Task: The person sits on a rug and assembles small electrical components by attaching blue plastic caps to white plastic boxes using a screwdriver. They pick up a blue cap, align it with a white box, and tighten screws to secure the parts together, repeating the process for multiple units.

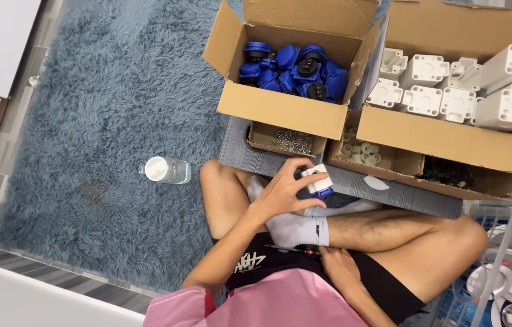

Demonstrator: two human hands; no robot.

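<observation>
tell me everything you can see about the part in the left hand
The part is a small white block, plastic by its look, with a blue piece showing under its lower edge and a dark round piece at its left side. The left hand wraps it from the left, fingers curled over the top, holding it above the crossed legs, just in front of the grey board that carries the boxes. Its underside is hidden.
</observation>
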